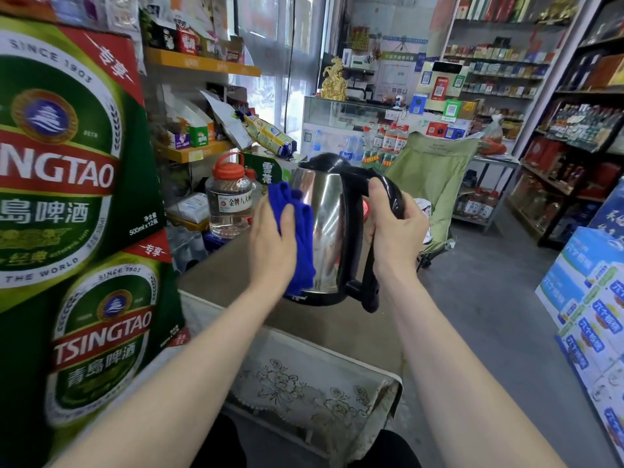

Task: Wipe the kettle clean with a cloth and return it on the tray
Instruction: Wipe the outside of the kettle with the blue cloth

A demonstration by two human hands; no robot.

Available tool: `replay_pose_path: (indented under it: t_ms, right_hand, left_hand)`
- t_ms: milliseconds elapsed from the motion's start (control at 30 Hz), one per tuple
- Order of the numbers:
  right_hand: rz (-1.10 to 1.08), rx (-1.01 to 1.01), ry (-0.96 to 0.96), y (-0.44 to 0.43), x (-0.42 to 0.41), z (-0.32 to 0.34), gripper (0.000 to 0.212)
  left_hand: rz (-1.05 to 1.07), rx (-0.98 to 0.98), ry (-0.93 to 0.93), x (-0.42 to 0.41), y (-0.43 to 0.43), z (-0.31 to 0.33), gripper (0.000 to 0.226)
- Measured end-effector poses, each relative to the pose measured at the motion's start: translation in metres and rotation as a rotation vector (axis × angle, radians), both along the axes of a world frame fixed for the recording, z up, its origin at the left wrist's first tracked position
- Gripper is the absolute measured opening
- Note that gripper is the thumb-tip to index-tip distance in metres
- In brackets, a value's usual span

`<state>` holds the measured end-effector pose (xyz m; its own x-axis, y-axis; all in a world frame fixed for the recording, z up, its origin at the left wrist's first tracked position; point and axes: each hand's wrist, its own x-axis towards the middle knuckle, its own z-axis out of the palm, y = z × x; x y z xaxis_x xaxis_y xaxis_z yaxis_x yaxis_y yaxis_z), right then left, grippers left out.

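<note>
Kettle [324, 231]: being held upright in the air above the bench [236, 275], near frame centre, so every side of the steel wall is reachable without the base dragging on anything.
Right hand [393, 228]: wrapping closed around the black handle at the kettle's 3 o'clock, carrying the weight and steadying the body against the push of wiping.
Left hand [270, 244]: lying flat with fingers together, pressing the cloth [300, 224] against the kettle's wall at its 9 o'clock; the palm is backing the fabric so the pressure is spreading evenly.
Cloth: blue, bunching between palm and steel, covering much of the left flank.
Opposed grip: the two hands are working from opposite sides, so one is bracing what the other is rubbing.
Lid: sitting shut at 12 o'clock, likely keeping the inside dry.
Tray: I cannot tell which surface it is; an embroidered cover [314, 393] is lying at 6 o'clock below the kettle.
Stage: wiping appears under way; the return is not yet done.
Jar [229, 197]: standing at the kettle's 9 o'clock, well behind the cloth.
</note>
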<state>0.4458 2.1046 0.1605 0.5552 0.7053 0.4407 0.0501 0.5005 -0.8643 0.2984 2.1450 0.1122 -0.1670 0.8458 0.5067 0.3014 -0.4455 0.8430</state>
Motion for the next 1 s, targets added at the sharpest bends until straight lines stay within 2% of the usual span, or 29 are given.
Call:
replay_pose_path:
  t_ms: [100,200,367,433,533,633,733,833,1000]
  right_hand:
    - [-0.075,0.006,0.046,0.004,-0.006,0.003,0.033]
    - [-0.114,0.011,0.077,0.006,-0.010,0.000,0.041]
    - [-0.133,0.052,0.234,-0.003,-0.009,-0.001,0.041]
    - [-0.152,0.074,0.198,-0.007,-0.012,0.003,0.041]
    - [-0.140,0.079,0.058,-0.010,-0.016,0.006,0.034]
    - [-0.053,0.041,0.011,-0.011,-0.009,0.004,0.031]
    - [0.069,0.039,-0.016,-0.010,0.005,0.006,0.035]
    - [0.126,0.009,-0.059,-0.005,0.016,0.012,0.037]
    - [0.101,-0.005,-0.056,-0.002,0.010,0.015,0.036]
  left_hand:
    - [0.089,0.076,0.229,0.021,-0.023,-0.042,0.062]
    - [0.173,0.122,0.491,0.042,-0.032,-0.069,0.068]
    - [0.295,0.232,0.583,0.050,-0.022,-0.054,0.065]
    - [0.342,0.243,0.497,0.054,-0.020,-0.036,0.060]
    - [0.306,0.125,0.155,0.050,-0.015,-0.002,0.050]
    - [0.186,-0.158,-0.171,0.027,0.010,0.023,0.030]
    - [-0.085,-0.429,-0.401,-0.004,0.043,0.035,0.029]
    - [-0.136,-0.375,-0.360,-0.016,0.051,0.047,0.038]
    - [0.058,0.042,0.053,-0.007,0.017,0.060,0.027]
